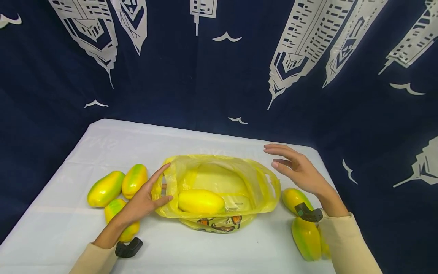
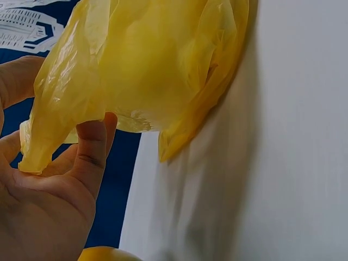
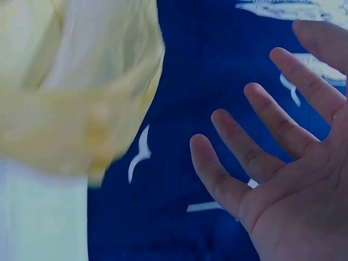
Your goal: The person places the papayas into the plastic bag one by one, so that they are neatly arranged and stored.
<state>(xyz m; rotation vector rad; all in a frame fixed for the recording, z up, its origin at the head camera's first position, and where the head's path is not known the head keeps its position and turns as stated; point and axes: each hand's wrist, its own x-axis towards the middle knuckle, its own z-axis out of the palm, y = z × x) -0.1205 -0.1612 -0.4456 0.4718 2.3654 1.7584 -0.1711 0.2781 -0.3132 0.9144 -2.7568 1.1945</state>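
Note:
A yellow plastic bag (image 1: 219,160) stands with its mouth wide on the white-covered table, and one yellow papaya (image 1: 201,201) lies inside it. My left hand (image 1: 143,203) holds the bag's left handle; one finger shows through the handle hole, with the thumb on the near side. In the left wrist view the handle of the bag (image 2: 147,60) hangs over the fingers of that hand (image 2: 51,201). Off the bag's right rim, my right hand (image 1: 295,167) is raised in the air. Its fingers are spread and hold nothing in the right wrist view.
Left of the bag, beside my left forearm, lie three yellow-green papayas (image 1: 107,189). More papayas (image 1: 306,239) sit at the right, partly behind my right sleeve. A dark blue curtain (image 1: 191,83) with white skyline prints hangs behind the table (image 1: 61,213).

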